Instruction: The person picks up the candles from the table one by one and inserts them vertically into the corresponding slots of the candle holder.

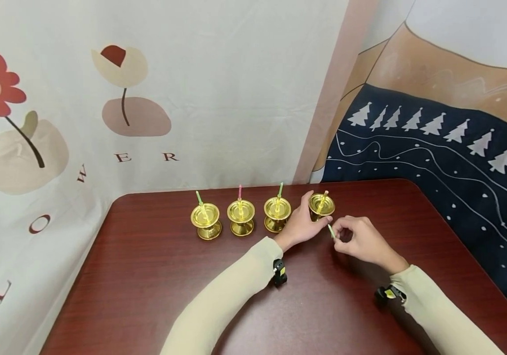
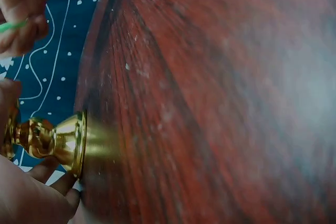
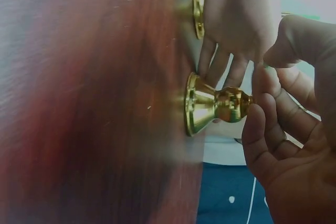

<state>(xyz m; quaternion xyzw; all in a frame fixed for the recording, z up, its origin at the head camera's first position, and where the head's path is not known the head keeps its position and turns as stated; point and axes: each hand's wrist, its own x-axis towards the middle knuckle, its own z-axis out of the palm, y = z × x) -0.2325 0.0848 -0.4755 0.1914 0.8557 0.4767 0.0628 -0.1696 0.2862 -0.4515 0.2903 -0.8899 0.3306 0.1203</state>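
At the right end of a row of brass candle holders, my left hand (image 1: 303,224) grips one candle holder (image 1: 321,203), fingers behind it and thumb at its front. Its flared foot and rounded stem (image 3: 210,103) show from the side in the right wrist view, the foot at the tabletop. My right hand (image 1: 364,239) pinches a thin green candle (image 1: 332,231) between thumb and fingertips, just in front of that holder. The candle's upper end is right at my left thumb. In the left wrist view the green candle (image 2: 11,25) shows partly, between the right fingers.
Three more brass holders stand to the left: one with a green candle (image 1: 199,198), one with a pink candle (image 1: 240,192), one with a green candle (image 1: 281,190). The dark red wooden table (image 1: 147,276) backs against a white printed cloth (image 1: 235,98) and a navy cloth (image 1: 390,148).
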